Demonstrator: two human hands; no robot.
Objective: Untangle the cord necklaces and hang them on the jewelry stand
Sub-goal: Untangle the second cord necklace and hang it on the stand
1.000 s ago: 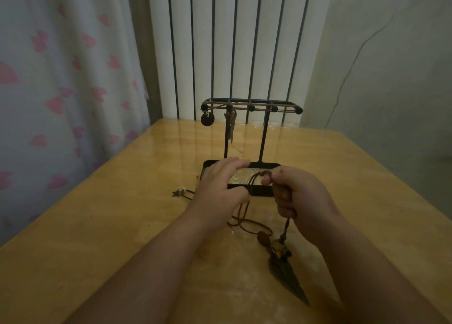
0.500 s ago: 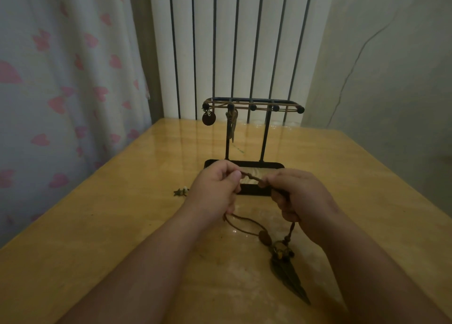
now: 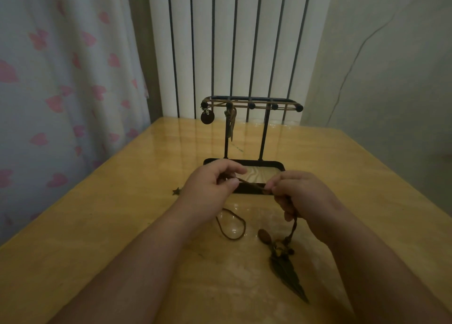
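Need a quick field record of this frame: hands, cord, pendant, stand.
left hand: pinches cord
right hand: pinches cord, more trailing below the fist
cord: short span stretched between hands
leaf pendant: lies on table
cord loop: on table, under left hand
jewelry stand: upright, disc pendant hangs from its bar
star charm: on table, beside left hand
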